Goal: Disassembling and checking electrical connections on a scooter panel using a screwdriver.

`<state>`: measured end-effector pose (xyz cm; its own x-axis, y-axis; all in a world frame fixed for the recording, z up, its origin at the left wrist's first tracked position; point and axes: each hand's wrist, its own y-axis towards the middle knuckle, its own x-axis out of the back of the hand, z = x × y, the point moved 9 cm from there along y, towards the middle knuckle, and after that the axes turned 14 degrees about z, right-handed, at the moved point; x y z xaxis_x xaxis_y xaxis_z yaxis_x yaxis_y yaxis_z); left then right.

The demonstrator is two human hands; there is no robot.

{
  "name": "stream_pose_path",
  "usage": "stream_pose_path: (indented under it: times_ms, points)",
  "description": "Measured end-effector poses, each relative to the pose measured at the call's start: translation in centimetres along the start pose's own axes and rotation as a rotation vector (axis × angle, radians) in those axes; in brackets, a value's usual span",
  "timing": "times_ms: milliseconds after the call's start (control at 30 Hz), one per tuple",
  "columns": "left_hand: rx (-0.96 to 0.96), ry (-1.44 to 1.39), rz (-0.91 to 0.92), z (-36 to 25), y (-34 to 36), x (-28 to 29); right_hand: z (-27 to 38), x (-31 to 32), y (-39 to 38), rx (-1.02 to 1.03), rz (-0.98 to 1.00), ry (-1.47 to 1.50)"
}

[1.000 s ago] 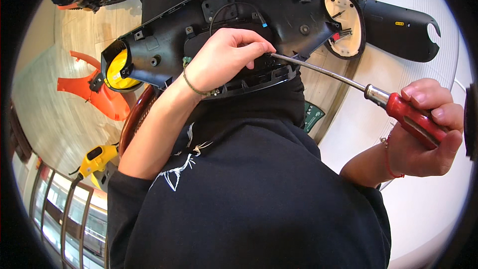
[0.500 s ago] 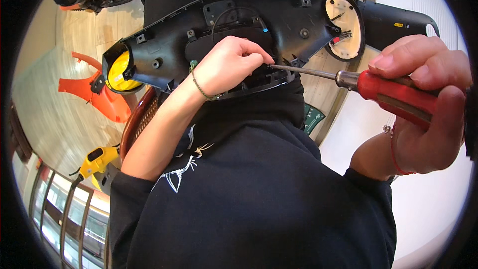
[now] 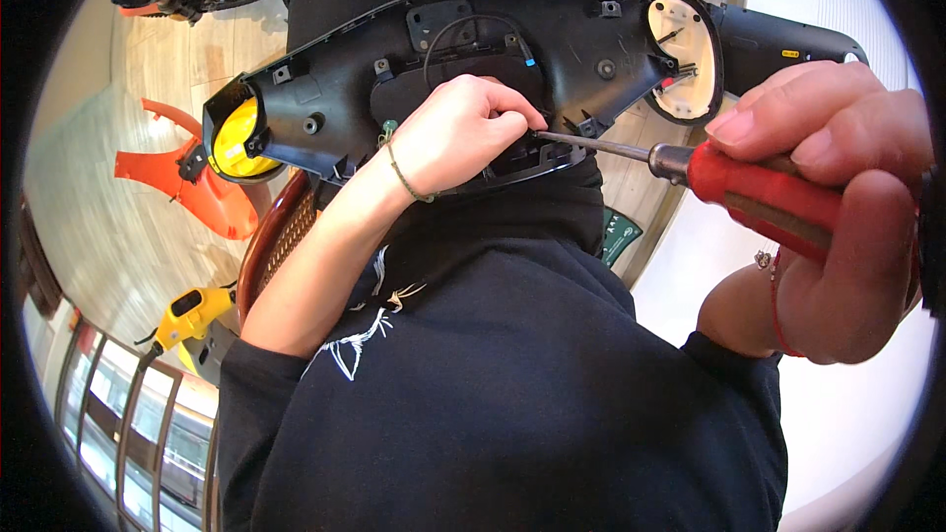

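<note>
- A small yellow label [image 3: 790, 53] sat on the black housing's [image 3: 552, 49] far right end, beyond its white round dial [image 3: 683, 56]; a yellow round piece [image 3: 233, 138] filled the left end.
- Left hand [image 3: 455, 133] rested against the housing's lower middle, fingers [image 3: 512, 103] curled narrow over the edge.
- Right hand [image 3: 838, 207], right of the housing, had its fingers wrapped tight round the red-handled screwdriver [image 3: 749, 192].
- The tip was hidden behind the left fingers; I couldn't make out what it touched.
</note>
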<state>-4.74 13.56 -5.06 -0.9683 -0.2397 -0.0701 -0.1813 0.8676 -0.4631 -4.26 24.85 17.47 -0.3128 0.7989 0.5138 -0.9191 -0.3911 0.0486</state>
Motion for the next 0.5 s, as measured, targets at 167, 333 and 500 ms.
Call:
stream_pose_path:
  times_ms: [167, 333, 500]
  points:
    - [-0.004, -0.008, -0.015, -0.2, 0.0, 0.0, 0.1, -0.3, 0.3, 0.009, 0.034, -0.031]
    - [0.022, 0.082, 0.0, -1.0, 0.0, -0.1, -0.1, -0.5, 0.4, -0.035, 0.059, -0.101]
    - [-0.105, 0.16, -0.101, -2.3, -0.6, 0.3, 0.1, -1.2, 0.8, -0.105, 0.025, -0.131]
